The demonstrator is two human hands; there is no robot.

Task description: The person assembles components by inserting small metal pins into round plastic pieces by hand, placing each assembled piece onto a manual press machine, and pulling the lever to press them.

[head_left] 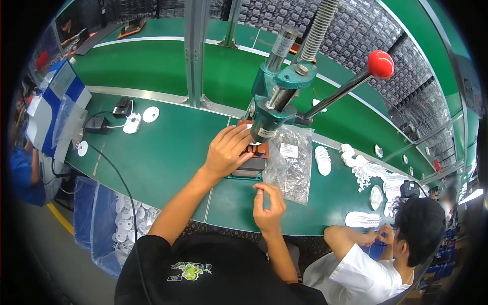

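Observation:
A green hand-operated arbor press [274, 114] stands in front of me, its lever ending in a red ball knob [381, 64]. Beneath its ram is an orange-brown fixture [260, 150] on a dark base block [249, 168]. My left hand [223, 152] reaches in from the left, with its fingers closed at a white plastic part [250, 128] under the ram; most of that part is hidden. Beside the near edge of a clear bag of small metal pieces [292, 162], my right hand [269, 207] is raised with thumb and fingers pinched. Anything between them is too small to name.
Stacked white discs [323, 160] and a heap of white parts [371, 173] lie to the right, near a co-worker in a white shirt [356, 269]. A blue-lined bin [104, 218] holds white parts at left. A black cable [119, 170] crosses the green bench [168, 147].

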